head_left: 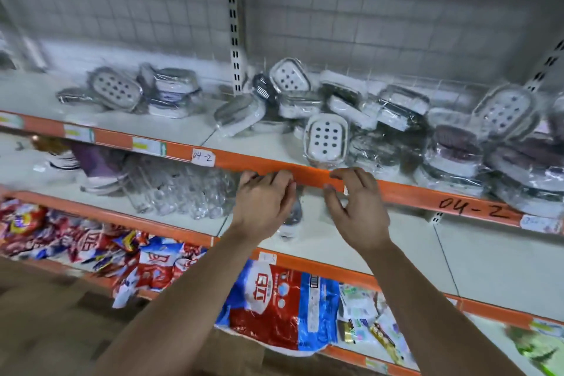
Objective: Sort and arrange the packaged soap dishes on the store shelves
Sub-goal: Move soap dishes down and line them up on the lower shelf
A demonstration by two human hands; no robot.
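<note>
Three loose groups of packaged soap dishes sit on the top shelf (189, 131). The left group (128, 91) lies toward the shelf's back edge, with one perforated white dish tipped up on its side. The middle heap (293, 98) is jumbled against the slotted upright post (235, 40). One white dish with dark holes (326, 139) stands tilted just behind the front edge. The right heap (503, 143) is the largest, spreading from the back to the front edge near the right end, with purple-toned pieces among the grey and white.

Along the shelf's front edge runs an orange price rail (274, 165) bearing a handwritten tag (203, 157). The left hand (264, 200) is raised to this rail, its bent fingers at the lower edge and nothing seen in its grasp. The right hand (355, 203) is just beside it, below the holed dish, fingers loosely curled and empty.

Clear plastic items (186, 192) lie on the shelf beneath. Red and blue bags (274, 299) lie on the one below that.
</note>
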